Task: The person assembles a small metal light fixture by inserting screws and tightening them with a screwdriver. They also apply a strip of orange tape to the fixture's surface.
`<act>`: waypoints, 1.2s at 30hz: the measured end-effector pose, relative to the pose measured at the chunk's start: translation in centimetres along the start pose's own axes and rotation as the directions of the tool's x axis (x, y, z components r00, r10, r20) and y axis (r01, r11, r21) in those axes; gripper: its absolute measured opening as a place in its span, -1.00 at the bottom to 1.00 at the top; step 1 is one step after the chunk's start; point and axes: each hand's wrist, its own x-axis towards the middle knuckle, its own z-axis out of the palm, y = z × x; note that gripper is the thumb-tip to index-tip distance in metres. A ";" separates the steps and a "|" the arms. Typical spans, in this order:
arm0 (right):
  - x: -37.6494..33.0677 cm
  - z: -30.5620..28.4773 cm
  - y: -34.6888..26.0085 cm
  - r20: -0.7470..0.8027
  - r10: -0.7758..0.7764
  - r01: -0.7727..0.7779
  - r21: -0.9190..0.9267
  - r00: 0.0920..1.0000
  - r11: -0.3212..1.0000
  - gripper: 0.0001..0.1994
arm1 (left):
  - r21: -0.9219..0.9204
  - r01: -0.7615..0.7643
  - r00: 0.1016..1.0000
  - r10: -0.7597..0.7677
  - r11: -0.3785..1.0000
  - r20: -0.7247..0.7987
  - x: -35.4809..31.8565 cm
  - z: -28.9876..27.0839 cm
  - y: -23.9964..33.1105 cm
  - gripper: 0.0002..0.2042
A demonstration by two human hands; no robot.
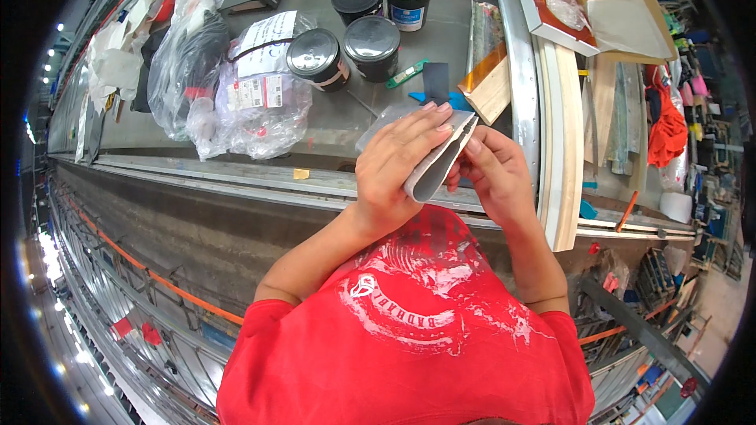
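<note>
A folded grey sheet (431, 179) with a cream, ragged edge and dark patches along it is held just above the front edge of the table. Across its top lies my left hand (400, 159), fingers stretched over the sheet and gripping it against the fold. My right hand (498, 175) is closed in a pinch at the sheet's open right edge, thumb and fingertips touching it. Whether a small piece is also between those fingertips is hidden. Just beyond are a dark blue flat piece (435, 81), a bright blue piece (457, 101) and a green-handled cutter (407, 74).
Several black lidded tubs (372, 39) stand at the back middle. Clear plastic bags (264, 106) lie to the left. Wooden blocks (490, 93) and a metal rail (520, 71) border the right, near an open cardboard box (628, 20). A small yellowish piece (301, 174) rests on the front ledge.
</note>
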 end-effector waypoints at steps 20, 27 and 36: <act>0.1 2.7 0.5 -0.076 -0.361 0.240 -0.619 0.930 0.748 -0.71 | -0.100 0.136 0.989 -0.142 0.986 -0.051 -1.1 0.5 -0.1 -0.57; 0.8 0.0 0.9 0.176 0.145 -0.190 0.276 0.974 0.942 -0.85 | -0.077 0.101 0.993 -0.105 0.992 -0.054 -0.9 0.6 -0.2 -0.61; 0.1 3.0 0.0 -0.096 -0.186 0.124 -0.452 0.978 0.883 -0.84 | -0.096 0.151 0.988 -0.151 0.984 0.013 -1.9 0.3 -0.4 -0.64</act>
